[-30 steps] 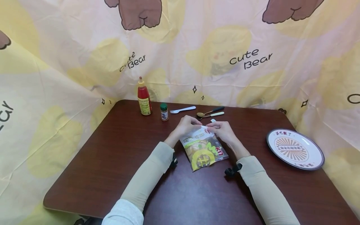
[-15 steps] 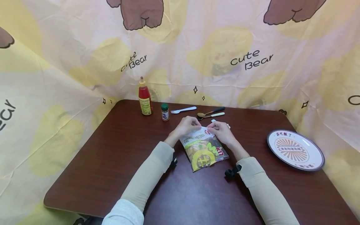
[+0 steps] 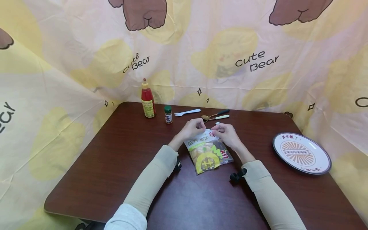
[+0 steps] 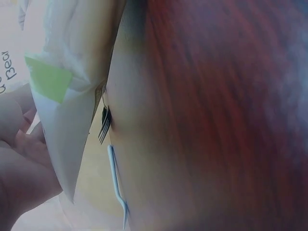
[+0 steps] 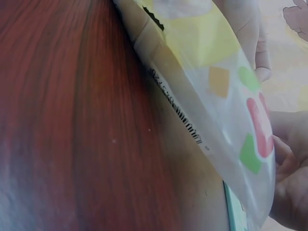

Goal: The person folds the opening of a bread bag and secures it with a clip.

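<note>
A printed plastic food bag [image 3: 207, 155] lies slanted near the middle of the table, its top edge raised. My left hand [image 3: 191, 128] pinches the left part of that top edge, and my right hand [image 3: 227, 134] pinches it a little to the right. In the left wrist view the bag [image 4: 82, 43] bulges in front of the left hand [image 4: 24, 168]. From the right wrist, the bag [image 5: 202, 62] partly covers the right hand [image 5: 291, 178]. The top looks closed between the two hands, though the seal is too small to judge. Some fingertips are hidden behind the bag.
Behind the hands stand a red sauce bottle [image 3: 148, 103] and a small green-capped jar [image 3: 168, 114]. A pale blue fork [image 3: 187, 112], a dark-handled spoon [image 3: 221, 111] and a pale-handled utensil [image 3: 222, 117] lie nearby. A round plate [image 3: 302, 152] sits at the right.
Both hands keep their hold on the bag's top edge in nearly the same place. Only a slight shift of the fingers and of the head view shows.
</note>
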`<action>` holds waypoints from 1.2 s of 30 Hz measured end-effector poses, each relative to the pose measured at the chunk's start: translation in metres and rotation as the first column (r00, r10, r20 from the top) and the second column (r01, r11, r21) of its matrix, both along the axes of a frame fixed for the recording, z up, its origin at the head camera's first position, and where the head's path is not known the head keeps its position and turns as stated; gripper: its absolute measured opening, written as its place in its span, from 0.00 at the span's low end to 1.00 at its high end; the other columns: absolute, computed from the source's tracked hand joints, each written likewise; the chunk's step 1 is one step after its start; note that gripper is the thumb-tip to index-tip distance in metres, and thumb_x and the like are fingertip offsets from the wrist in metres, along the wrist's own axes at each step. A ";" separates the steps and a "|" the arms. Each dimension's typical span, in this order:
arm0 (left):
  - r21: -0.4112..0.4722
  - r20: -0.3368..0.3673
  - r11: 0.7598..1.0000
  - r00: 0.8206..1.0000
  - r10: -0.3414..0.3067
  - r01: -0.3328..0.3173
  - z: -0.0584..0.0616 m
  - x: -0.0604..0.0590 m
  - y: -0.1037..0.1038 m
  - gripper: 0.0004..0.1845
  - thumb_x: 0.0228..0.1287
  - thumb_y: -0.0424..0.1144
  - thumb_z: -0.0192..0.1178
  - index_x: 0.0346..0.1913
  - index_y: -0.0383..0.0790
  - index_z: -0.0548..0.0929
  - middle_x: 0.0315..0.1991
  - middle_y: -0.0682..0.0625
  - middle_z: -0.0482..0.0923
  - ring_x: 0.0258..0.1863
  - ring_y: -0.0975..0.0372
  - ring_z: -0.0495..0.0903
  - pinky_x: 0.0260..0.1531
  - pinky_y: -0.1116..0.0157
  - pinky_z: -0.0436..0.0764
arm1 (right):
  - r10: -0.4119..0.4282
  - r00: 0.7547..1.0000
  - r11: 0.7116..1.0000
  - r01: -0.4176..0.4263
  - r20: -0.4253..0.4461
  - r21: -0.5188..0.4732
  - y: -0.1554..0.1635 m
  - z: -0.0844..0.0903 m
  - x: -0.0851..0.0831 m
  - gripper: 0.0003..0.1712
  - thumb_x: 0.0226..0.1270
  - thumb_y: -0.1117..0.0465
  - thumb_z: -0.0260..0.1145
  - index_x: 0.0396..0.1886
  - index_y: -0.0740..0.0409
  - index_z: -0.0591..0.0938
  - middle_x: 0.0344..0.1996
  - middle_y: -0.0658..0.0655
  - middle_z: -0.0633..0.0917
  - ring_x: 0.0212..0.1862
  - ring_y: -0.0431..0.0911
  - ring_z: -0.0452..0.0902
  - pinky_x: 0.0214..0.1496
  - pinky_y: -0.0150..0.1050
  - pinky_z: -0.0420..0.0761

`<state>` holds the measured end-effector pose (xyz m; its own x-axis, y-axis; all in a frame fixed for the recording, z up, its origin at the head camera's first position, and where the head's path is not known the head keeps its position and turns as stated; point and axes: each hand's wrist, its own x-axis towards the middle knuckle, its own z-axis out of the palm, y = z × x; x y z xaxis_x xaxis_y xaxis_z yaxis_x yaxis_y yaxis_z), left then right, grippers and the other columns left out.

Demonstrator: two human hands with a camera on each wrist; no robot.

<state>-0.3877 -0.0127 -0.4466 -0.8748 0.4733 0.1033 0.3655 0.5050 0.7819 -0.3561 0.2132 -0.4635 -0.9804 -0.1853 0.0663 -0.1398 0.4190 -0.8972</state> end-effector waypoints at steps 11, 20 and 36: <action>0.045 0.040 0.999 0.999 -0.015 0.013 0.002 0.000 -0.001 0.01 0.74 0.36 0.63 0.41 0.43 0.82 0.43 0.49 0.86 0.45 0.60 0.80 0.53 0.61 0.74 | -0.015 0.996 0.985 0.030 0.089 -0.171 -0.002 -0.002 0.000 0.14 0.75 0.65 0.69 0.54 0.68 0.83 0.50 0.66 0.89 0.33 0.35 0.80 0.27 0.31 0.78; 0.060 0.047 0.998 0.999 0.009 -0.012 -0.001 -0.001 -0.002 0.03 0.71 0.36 0.63 0.36 0.44 0.84 0.48 0.49 0.88 0.49 0.58 0.82 0.54 0.59 0.76 | -0.003 0.998 0.980 0.014 0.056 -0.197 -0.002 -0.007 -0.002 0.11 0.74 0.67 0.68 0.52 0.70 0.84 0.42 0.51 0.91 0.31 0.36 0.77 0.23 0.32 0.70; -0.049 0.080 0.998 0.996 0.036 -0.033 0.007 0.002 -0.005 0.05 0.70 0.43 0.69 0.40 0.46 0.89 0.47 0.50 0.88 0.48 0.60 0.81 0.56 0.60 0.76 | -0.002 0.999 0.992 0.006 0.033 -0.129 -0.006 0.007 0.008 0.10 0.73 0.70 0.67 0.49 0.72 0.86 0.48 0.66 0.90 0.41 0.39 0.82 0.42 0.30 0.76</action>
<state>-0.3859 -0.0172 -0.4398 -0.8953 0.4453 0.0095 0.2835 0.5532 0.7833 -0.3480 0.2077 -0.4567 -0.9832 -0.1731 0.0574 -0.1081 0.2997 -0.9479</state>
